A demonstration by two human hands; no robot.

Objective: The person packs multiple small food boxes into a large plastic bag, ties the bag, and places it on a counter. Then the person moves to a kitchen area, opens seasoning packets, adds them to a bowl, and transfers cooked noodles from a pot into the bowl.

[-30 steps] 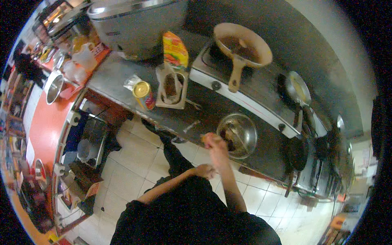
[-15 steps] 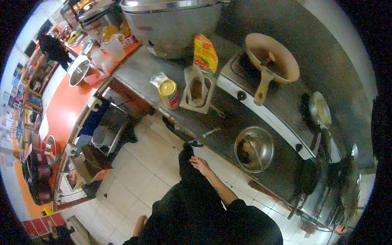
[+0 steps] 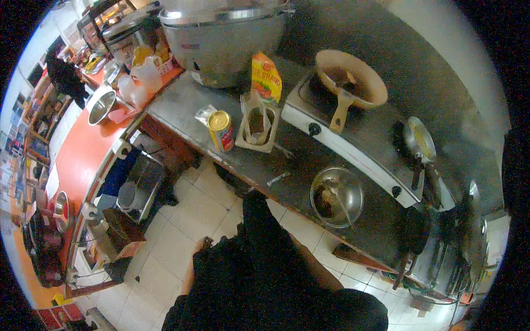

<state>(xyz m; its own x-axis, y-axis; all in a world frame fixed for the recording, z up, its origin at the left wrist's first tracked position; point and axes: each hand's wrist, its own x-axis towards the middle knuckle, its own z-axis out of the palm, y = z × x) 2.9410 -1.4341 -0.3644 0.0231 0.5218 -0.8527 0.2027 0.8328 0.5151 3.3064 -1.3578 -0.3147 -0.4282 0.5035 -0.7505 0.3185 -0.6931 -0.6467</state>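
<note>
My left hand [image 3: 202,244] hangs low beside my dark clothing, over the tiled floor; its fingers are too unclear to read. Of my right arm only the forearm [image 3: 317,263] shows, and the hand is hidden behind my clothing. Nearest to that arm, on the dark counter [image 3: 276,171], is a steel mixing bowl [image 3: 353,190] with some brown and pale food and a utensil leaning in it. A can [image 3: 222,135] with a gold lid stands farther left, beside a metal container [image 3: 259,144] with a plastic bag in it. Behind them stands a yellow and red packet [image 3: 266,80].
A white-fronted gas stove [image 3: 353,157] carries a tan frying pan [image 3: 367,91]; a smaller pan [image 3: 420,140] sits at its right. A large metal pot [image 3: 221,49] stands at the back. On the left, an orange-topped counter [image 3: 83,160] holds a steel bowl [image 3: 102,107].
My right hand, spread over the floor before, has dropped out of sight behind my clothing. My left hand has come up slightly. The view has shifted a little; the counter items stay put.
</note>
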